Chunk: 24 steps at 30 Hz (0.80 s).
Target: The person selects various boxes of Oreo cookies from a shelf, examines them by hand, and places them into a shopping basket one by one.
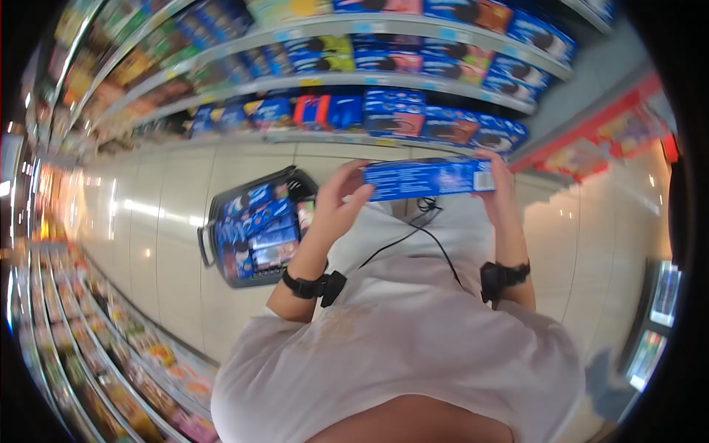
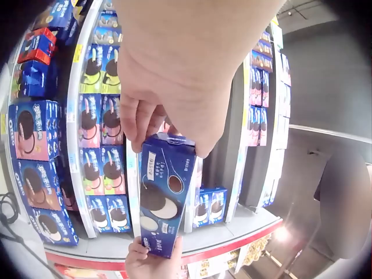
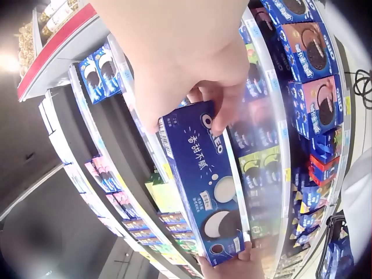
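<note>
Store shelves (image 1: 384, 81), blue box (image 1: 421, 180) between 2 hands (image 1: 341, 201) (image 1: 501, 188)

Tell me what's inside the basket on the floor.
The basket holds mostly blue packages, piled together. Whatever lies beneath the top ones is covered, so it cannot be seen.

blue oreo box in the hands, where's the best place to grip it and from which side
Probably by its two short ends, one hand coming in from each side: the blue Oreo box is long, slim and straight-edged, held lengthwise between the left hand and right hand. Gripped there, its broad printed face stays mostly uncovered.
</note>
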Motion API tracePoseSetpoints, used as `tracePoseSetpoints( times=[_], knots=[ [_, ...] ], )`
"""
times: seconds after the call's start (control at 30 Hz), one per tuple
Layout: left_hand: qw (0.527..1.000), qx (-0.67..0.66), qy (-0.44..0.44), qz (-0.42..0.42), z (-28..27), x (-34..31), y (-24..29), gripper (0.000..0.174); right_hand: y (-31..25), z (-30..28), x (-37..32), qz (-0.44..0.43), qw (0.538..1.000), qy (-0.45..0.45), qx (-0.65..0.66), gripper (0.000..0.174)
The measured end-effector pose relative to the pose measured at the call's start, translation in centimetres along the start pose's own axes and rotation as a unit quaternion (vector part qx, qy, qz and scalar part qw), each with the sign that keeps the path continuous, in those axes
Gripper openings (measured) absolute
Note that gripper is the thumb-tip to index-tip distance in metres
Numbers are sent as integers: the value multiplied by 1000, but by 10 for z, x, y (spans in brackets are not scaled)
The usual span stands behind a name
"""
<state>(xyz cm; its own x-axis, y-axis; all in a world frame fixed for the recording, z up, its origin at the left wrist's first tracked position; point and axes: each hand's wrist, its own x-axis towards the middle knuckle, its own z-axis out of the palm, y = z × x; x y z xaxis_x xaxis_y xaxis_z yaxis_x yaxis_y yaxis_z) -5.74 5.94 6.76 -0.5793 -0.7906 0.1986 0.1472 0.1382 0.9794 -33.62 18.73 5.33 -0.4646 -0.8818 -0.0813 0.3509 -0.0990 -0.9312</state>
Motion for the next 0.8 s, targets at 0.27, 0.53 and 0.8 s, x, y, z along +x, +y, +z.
tracePoseSetpoints(
  times=[0.27, 0.53, 0.8],
  knots=[
    [987, -72, 94, -109, -21, -24, -5, 33, 16, 3, 27, -58, 988, -143, -28, 61],
    [972, -108, 137, -159, -41, -50, -13, 31, 9, 39, 39, -33, 967, -195, -162, 71],
    [983, -89, 144, -65, -43, -57, -11, 28, -1, 63, 41, -1, 971, -182, -153, 58]
  ],
)
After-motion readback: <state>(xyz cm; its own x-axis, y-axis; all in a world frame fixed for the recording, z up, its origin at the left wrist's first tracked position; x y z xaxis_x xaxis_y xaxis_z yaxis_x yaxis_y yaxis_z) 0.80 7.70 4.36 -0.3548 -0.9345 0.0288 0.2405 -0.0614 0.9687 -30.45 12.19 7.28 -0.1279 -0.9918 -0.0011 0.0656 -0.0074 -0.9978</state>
